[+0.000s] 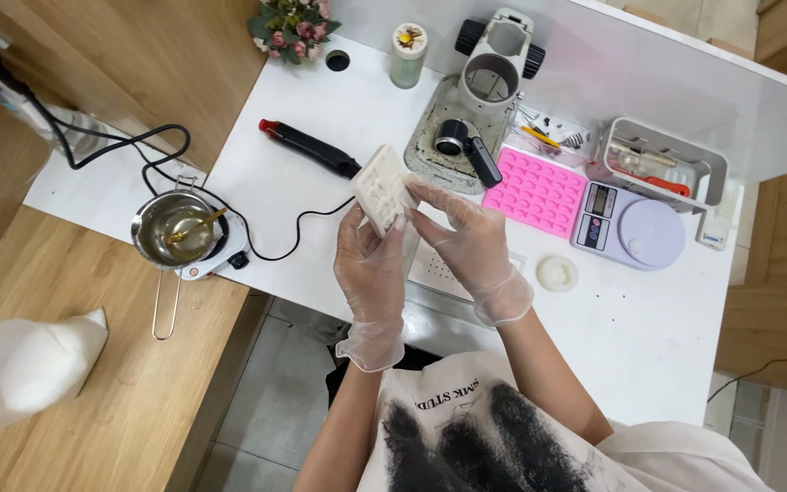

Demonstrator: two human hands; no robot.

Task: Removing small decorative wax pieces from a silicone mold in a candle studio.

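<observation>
Both my hands wear clear plastic gloves and hold a white silicone mould (382,189) tilted up over the white table (649,337). My left hand (371,273) grips the mould's lower edge from below. My right hand (466,239) pinches its right side with the fingertips. Under my hands a flat white perforated piece (437,270) lies near the table's front edge. A small round white wax piece (557,272) sits just right of my right hand.
A pink silicone mould (537,190), a digital scale (630,226) and a grey tray of tools (662,164) lie to the right. A microscope stand (480,100), a black heat tool (310,148), a jar (407,55) and flowers (291,25) stand behind. A melting pot (175,228) sits on a hotplate at left, beside a white bag (29,364).
</observation>
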